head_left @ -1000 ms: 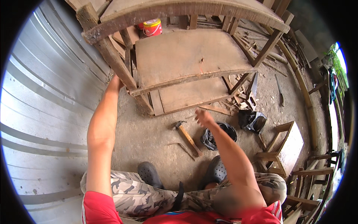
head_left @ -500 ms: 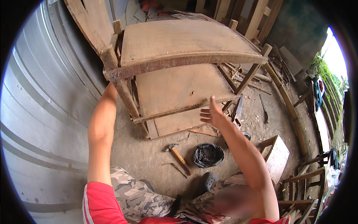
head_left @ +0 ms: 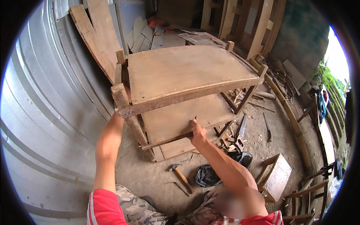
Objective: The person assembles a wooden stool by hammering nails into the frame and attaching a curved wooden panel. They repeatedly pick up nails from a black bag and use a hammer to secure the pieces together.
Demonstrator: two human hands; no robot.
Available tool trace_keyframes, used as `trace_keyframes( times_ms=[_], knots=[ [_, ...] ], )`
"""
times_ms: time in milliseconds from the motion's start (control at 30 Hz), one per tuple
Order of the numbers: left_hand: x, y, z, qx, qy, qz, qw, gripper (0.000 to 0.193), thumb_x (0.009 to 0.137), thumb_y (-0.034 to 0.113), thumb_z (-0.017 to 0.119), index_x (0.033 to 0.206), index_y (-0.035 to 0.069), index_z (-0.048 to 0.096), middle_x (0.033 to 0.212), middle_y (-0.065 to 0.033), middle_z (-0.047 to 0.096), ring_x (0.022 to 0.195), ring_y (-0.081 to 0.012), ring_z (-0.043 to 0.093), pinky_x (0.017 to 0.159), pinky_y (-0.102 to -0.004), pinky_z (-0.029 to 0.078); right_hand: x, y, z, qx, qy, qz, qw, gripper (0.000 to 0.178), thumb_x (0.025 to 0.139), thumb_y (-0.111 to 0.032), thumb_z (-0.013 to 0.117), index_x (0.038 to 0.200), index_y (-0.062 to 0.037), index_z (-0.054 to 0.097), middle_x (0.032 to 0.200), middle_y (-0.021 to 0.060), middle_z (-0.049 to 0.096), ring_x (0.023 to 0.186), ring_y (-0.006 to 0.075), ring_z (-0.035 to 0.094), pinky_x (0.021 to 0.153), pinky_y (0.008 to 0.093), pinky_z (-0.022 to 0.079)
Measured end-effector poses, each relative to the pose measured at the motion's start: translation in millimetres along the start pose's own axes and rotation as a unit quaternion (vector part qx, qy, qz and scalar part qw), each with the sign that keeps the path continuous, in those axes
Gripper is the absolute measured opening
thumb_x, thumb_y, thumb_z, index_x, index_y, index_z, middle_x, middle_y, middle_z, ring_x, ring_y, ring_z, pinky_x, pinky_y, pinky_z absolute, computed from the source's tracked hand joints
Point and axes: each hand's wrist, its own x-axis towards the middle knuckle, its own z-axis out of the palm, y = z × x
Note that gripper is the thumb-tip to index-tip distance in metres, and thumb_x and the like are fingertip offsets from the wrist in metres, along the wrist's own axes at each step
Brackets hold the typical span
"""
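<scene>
A wooden shelf unit stands before me, with a plywood top panel (head_left: 187, 71) and a lower plywood panel (head_left: 168, 116). My left forearm (head_left: 108, 150) reaches up to its near left post (head_left: 120, 96); the hand itself is hidden behind the post. With the thumb up over the edge, my right hand (head_left: 198, 133) is closed round the front rail (head_left: 168, 140) of the lower panel. A claw hammer (head_left: 182, 178) lies on the floor below the unit. To its right sits a black plastic bag of nails (head_left: 206, 175).
Beside the unit's right side a handsaw (head_left: 241, 133) and a long knife (head_left: 267, 126) lie on the ground among wood scraps. A small wooden box (head_left: 277, 177) stands at right. Corrugated metal sheeting (head_left: 48, 123) walls the left; boards (head_left: 93, 41) lean behind.
My right hand has gone from spread fingers in front of the lower panel to a grip on its front rail. The unit appears lower in view; my left hand stays at the left post.
</scene>
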Motion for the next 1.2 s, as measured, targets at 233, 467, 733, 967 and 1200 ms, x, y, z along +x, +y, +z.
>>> trace_keyframes(
  times_ms=[233,467,733,967,1200],
  knots=[
    [-57.0,95.0,16.3,-0.138,0.073,0.067,0.985,0.064,0.096,0.068,0.046,0.093,0.005,0.058,0.075,-0.0019,0.056,0.058,-0.0113,0.049,0.052,-0.0259,0.038,23.9,-47.6,11.7,0.019,-0.225,-0.036,0.973,0.037,0.093,-0.021,0.070,0.117,0.0038,0.057,0.106,0.0138,0.061,0.091,0.0299,0.065,0.081,0.0500,0.056],
    [-114.0,145.8,21.5,-0.105,0.220,0.055,0.968,0.066,0.086,0.071,0.061,0.077,0.006,0.058,0.069,-0.0010,0.054,0.056,-0.0105,0.047,0.053,-0.0265,0.036,34.7,-72.7,53.4,0.040,-0.355,-0.031,0.933,0.050,0.100,-0.030,0.058,0.132,0.0056,0.047,0.112,0.0159,0.062,0.095,0.0242,0.064,0.084,0.0387,0.055],
    [-147.3,135.4,1.3,-0.085,0.200,0.077,0.973,0.062,0.092,0.065,0.057,0.075,0.005,0.056,0.069,-0.0001,0.052,0.063,-0.0111,0.048,0.058,-0.0275,0.036,-19.5,-51.2,8.0,-0.244,-0.318,-0.070,0.913,0.093,0.093,-0.064,0.054,0.154,-0.0008,0.023,0.146,0.0216,0.040,0.123,0.0346,0.053,0.095,0.0518,0.051],
    [-153.5,153.3,29.2,-0.091,0.170,0.020,0.981,0.063,0.094,0.066,0.053,0.074,0.006,0.055,0.068,0.0016,0.050,0.061,-0.0101,0.042,0.059,-0.0268,0.033,-55.7,9.2,-14.0,-0.130,-0.284,0.017,0.950,0.082,0.096,-0.063,0.050,0.151,-0.0059,0.030,0.142,0.0184,0.046,0.118,0.0324,0.057,0.088,0.0514,0.055],
    [-149.8,145.8,0.5,-0.074,-0.099,0.042,0.991,0.077,0.090,0.078,0.044,0.077,0.003,0.059,0.060,-0.0008,0.051,0.053,-0.0105,0.052,0.052,-0.0255,0.041,-99.5,5.6,-20.8,-0.110,-0.174,-0.032,0.978,0.063,0.089,-0.053,0.068,0.126,-0.0047,0.053,0.083,0.0062,0.057,0.061,0.0188,0.057,0.049,0.0347,0.047]
  ],
)
